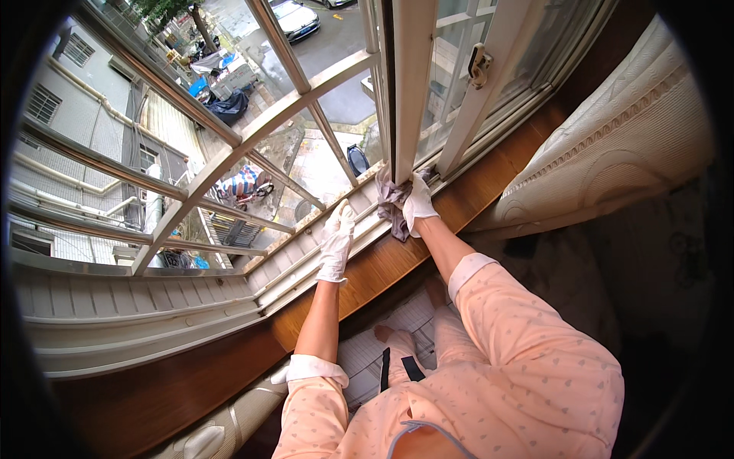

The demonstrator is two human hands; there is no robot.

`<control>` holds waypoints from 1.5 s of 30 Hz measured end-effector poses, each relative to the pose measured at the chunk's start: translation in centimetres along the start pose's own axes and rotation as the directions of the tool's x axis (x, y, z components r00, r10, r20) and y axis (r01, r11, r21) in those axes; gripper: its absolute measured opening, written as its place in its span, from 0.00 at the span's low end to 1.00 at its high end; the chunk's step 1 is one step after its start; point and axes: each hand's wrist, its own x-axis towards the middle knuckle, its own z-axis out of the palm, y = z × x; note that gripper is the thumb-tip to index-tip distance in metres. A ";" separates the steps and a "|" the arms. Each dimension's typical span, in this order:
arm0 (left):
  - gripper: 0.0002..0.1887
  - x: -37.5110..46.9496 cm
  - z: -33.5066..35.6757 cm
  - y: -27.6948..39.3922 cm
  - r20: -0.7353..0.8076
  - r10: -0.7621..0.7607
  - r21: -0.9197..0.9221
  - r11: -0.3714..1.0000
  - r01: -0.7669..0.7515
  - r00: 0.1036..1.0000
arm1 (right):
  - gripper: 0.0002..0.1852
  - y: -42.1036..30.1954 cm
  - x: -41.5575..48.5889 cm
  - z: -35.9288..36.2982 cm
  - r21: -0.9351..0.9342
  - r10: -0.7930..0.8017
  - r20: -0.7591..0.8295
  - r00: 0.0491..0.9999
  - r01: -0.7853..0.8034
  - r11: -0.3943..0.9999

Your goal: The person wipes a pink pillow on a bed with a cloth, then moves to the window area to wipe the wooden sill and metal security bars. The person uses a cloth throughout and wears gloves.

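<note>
My right hand (418, 201), in a thin white glove, holds a crumpled greyish-purple cloth (394, 198) around the foot of the white window sash frame (406, 115), just above the track. Part of the cloth hangs over the inner edge of the sill. My left hand (336, 240), gloved in white too, is over the white window track (298, 269) at the open side; its fingers point outward. Whether it grips anything cannot be made out. The wooden sill (367, 278) runs below both hands.
Metal security bars (287, 46) stand outside the opening. On the right are another sash with a latch (479, 66) and a pale patterned curtain (608, 132). More curtain (229, 424) lies at the lower left. A street with a parked car (292, 20) shows far below.
</note>
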 end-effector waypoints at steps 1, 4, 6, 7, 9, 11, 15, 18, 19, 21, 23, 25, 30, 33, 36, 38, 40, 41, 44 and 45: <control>0.23 -0.3 -1.5 0.4 -0.039 0.018 -0.002 1.000 -0.018 0.999 | 0.13 -0.8 -2.9 5.2 0.102 0.109 -0.100 0.989 -0.099 0.990; 0.22 0.3 -1.8 6.8 -0.006 0.040 -0.080 0.996 -0.040 0.999 | 0.10 -4.8 -5.5 8.2 0.113 0.102 -0.025 0.994 -0.099 0.989; 0.21 1.4 -0.3 11.4 0.048 0.086 -0.182 0.980 -0.076 0.995 | 0.10 -4.7 -0.9 4.1 0.382 0.113 0.270 0.956 -0.214 0.899; 0.21 1.5 -1.1 13.0 0.038 0.077 -0.204 0.977 -0.068 0.996 | 0.11 -5.4 -2.1 7.3 0.302 0.025 0.166 0.986 -0.075 0.950; 0.21 1.4 -2.3 16.5 -0.029 0.217 -0.008 0.976 -0.217 0.976 | 0.10 -8.7 -7.1 15.9 0.090 -0.142 -0.155 0.978 0.157 0.984; 0.22 2.4 -1.3 19.5 -0.019 0.336 -0.118 0.934 -0.336 0.942 | 0.17 -12.3 -9.7 19.4 0.040 -0.423 0.027 0.906 0.422 0.906; 0.25 2.8 -1.4 26.0 0.017 0.449 -0.114 0.888 -0.444 0.893 | 0.26 -18.6 -12.7 25.0 -0.389 -0.583 0.168 0.795 0.597 0.702; 0.29 3.4 0.0 30.5 -0.008 0.548 -0.177 0.823 -0.540 0.837 | 0.28 -21.7 -11.6 27.6 -0.289 -0.752 0.303 0.585 0.809 0.513; 0.30 3.7 -0.1 31.1 -0.023 0.578 -0.176 0.801 -0.573 0.816 | 0.29 -22.7 -12.4 28.8 -0.379 -0.744 0.333 0.579 0.805 0.456; 0.34 4.1 0.2 33.0 0.071 0.538 -0.306 0.813 -0.495 0.840 | 0.30 -25.8 -13.5 31.1 -0.415 -0.769 0.405 0.495 0.849 0.328; 0.35 3.8 0.7 34.9 0.077 0.546 -0.268 0.818 -0.510 0.834 | 0.30 -28.9 -14.0 33.2 -0.426 -0.803 0.516 0.297 0.903 0.061; 0.34 4.3 0.9 36.0 0.070 0.638 -0.249 0.756 -0.606 0.767 | 0.30 -31.6 -14.5 35.4 -0.366 -0.757 0.653 -0.012 0.870 -0.330; 0.34 2.6 3.4 38.8 -0.008 0.643 -0.177 0.753 -0.634 0.766 | 0.28 -37.3 -17.3 39.7 -0.390 -0.638 0.748 -0.182 0.657 -0.645; 0.34 3.6 3.7 37.8 -0.048 0.600 -0.145 0.787 -0.600 0.799 | 0.28 -40.9 -18.3 44.9 -0.230 -0.589 0.753 -0.292 0.722 -0.652; 0.35 5.4 5.1 36.5 -0.107 0.658 -0.197 0.720 -0.665 0.745 | 0.28 -45.1 -19.1 50.6 -0.212 -0.617 0.679 -0.398 0.699 -0.684; 0.32 7.0 5.0 35.2 -0.114 0.644 -0.226 0.724 -0.651 0.756 | 0.34 -48.3 -20.7 53.2 -0.173 -0.618 0.724 -0.307 0.786 -0.594; 0.30 7.5 5.1 35.1 -0.069 0.640 -0.317 0.714 -0.625 0.766 | 0.29 -48.6 -20.2 53.4 -0.162 -0.644 0.667 -0.375 0.770 -0.617; 0.30 7.7 4.6 35.1 -0.036 0.617 -0.342 0.732 -0.590 0.786 | 0.27 -48.4 -19.6 53.4 -0.154 -0.655 0.639 -0.403 0.767 -0.623; 0.32 6.8 5.2 35.7 -0.090 0.632 -0.256 0.733 -0.631 0.770 | 0.25 -46.5 -17.6 50.3 -0.192 -0.629 0.677 -0.382 0.734 -0.652; 0.33 6.7 5.0 35.3 -0.081 0.625 -0.262 0.739 -0.621 0.777 | 0.24 -45.1 -17.1 48.2 -0.189 -0.617 0.709 -0.341 0.751 -0.633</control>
